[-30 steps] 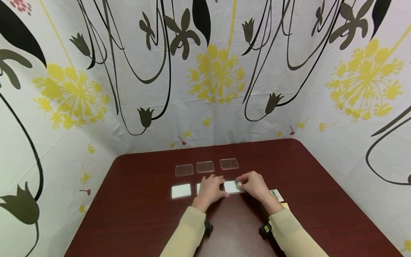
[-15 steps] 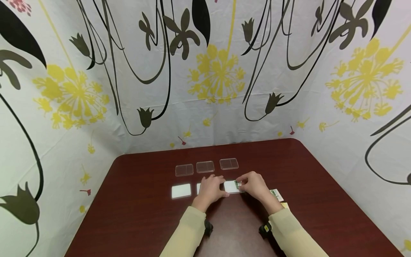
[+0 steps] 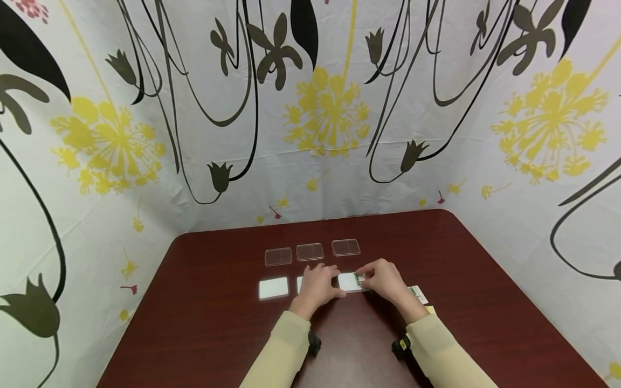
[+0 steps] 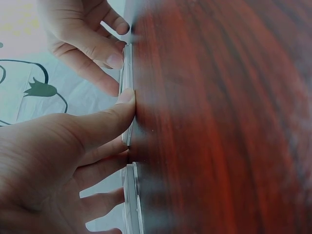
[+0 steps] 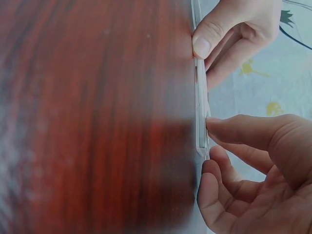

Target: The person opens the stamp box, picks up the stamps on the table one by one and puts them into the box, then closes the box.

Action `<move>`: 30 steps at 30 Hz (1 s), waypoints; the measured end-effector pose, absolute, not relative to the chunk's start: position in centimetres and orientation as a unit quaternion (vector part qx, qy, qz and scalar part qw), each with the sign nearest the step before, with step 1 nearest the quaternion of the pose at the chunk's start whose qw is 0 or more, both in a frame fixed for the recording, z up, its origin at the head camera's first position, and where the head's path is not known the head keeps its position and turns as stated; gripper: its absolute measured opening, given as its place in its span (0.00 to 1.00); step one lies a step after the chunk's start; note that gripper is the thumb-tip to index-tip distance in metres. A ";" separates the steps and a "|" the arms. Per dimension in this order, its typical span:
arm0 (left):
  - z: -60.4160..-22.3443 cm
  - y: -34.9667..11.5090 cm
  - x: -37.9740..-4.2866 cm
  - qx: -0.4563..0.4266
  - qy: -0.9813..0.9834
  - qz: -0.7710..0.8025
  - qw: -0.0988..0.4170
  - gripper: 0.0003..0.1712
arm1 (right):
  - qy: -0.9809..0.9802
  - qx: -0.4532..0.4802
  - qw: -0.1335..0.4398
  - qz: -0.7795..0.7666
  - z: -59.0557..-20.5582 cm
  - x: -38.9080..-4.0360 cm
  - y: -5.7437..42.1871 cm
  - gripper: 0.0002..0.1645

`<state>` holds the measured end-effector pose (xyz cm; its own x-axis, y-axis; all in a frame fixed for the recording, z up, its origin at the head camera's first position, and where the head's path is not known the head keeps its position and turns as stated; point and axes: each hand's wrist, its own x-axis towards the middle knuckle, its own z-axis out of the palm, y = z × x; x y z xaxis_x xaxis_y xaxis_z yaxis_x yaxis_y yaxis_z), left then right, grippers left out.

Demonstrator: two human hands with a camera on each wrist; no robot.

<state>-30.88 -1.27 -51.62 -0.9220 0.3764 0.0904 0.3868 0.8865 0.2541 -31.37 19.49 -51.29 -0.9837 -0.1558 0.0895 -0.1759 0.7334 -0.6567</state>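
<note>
White box (image 3: 346, 282) – L hand (image 3: 317, 284) grips one end, R hand (image 3: 384, 279) pinches a green-white bit (image 3: 359, 278) – nothing's moved, so prob. still lining up.

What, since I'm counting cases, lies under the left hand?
In the head view, the left hand covers most of a white case; its left edge shows. The rest is hidden.

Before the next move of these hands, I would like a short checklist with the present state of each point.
1. Left hand bracing the rightmost white case: ok, thumb near, fingertip far.
2. Right hand at the green-and-white piece: ok.
3. That piece over the case's right end: ok.
4. Piece fully seated: cannot tell, fingers cover it.
5. Middle white case fully visible: not ok, mostly behind the left hand.
</note>
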 end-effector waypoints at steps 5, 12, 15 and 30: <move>-51.7 -1.3 -31.0 -0.199 -0.971 -0.133 0.025 0.35 | -0.932 0.091 0.012 0.351 -51.1 -31.5 19.5 0.15; -51.8 -1.2 -31.2 -0.200 -0.971 -0.131 0.023 0.36 | -0.931 0.092 0.010 0.353 -50.5 -31.6 19.9 0.18; -51.7 -1.2 -31.3 -0.202 -0.970 -0.132 0.027 0.35 | -0.931 0.096 0.014 0.352 -50.1 -31.7 20.0 0.18; -51.7 -1.3 -31.2 -0.195 -0.972 -0.126 0.020 0.35 | -0.921 0.108 0.001 0.375 -48.0 -30.8 21.5 0.19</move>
